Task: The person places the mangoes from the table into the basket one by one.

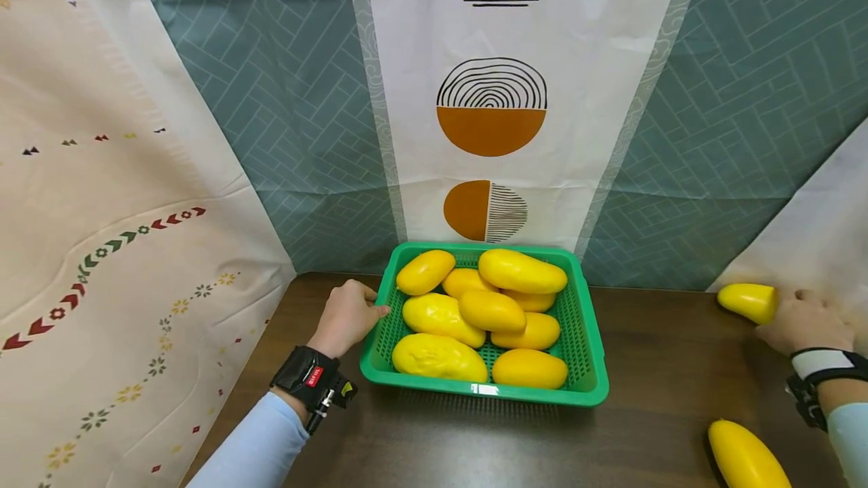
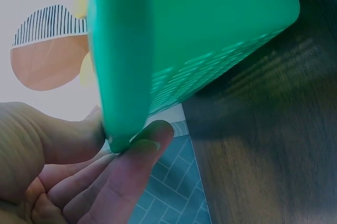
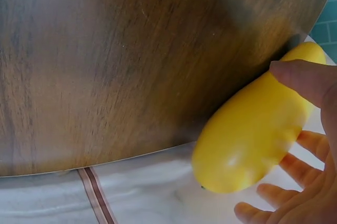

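My left hand (image 1: 349, 316) pinches the left rim of a green plastic basket (image 1: 588, 322). In the left wrist view the thumb lies on one side of the basket's rim (image 2: 120, 77) and the fingertips on the other. Several yellow mangoes (image 1: 441, 358) lie loose inside the basket. Over at the right back corner of the table, my right hand (image 1: 807, 322) holds another yellow mango (image 1: 746, 301). The right wrist view has the thumb across one side of this mango (image 3: 247, 129), with fingers curled along its other side.
One more mango (image 1: 747, 456) lies on the dark wooden table (image 1: 664, 375) at the front right. Patterned cloth (image 1: 305, 96) hangs close behind the table. Pale cloth (image 1: 122, 285) borders its left side, and white cloth (image 1: 800, 239) its right.
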Demonstrator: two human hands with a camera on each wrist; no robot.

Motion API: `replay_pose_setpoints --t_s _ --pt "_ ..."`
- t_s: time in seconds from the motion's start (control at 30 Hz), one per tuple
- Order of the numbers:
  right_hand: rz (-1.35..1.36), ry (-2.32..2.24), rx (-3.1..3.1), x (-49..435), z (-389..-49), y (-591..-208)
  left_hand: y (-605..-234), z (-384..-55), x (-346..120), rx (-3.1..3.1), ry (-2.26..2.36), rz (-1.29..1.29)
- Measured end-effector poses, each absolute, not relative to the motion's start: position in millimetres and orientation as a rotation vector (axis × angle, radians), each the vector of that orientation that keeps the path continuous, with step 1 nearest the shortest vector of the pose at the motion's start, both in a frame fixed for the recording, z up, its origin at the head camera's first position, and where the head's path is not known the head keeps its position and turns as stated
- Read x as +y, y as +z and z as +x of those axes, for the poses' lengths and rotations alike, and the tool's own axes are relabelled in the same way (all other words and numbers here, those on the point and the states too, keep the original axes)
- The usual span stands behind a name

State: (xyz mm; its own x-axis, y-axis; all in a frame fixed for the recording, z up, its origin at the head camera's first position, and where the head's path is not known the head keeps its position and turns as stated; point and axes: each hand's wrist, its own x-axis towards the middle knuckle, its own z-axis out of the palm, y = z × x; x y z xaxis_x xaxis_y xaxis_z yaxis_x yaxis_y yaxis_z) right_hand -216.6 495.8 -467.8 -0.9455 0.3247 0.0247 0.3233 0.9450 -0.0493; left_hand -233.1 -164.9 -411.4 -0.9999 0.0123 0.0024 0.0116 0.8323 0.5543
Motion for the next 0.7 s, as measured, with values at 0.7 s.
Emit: replay_pose_setpoints --t_s 0.7 --pt "-0.545 0.103 -3.068 495.3 -214.9 -470.0 -410.4 -233.5 -164.7 3.004 0.877 0.000"
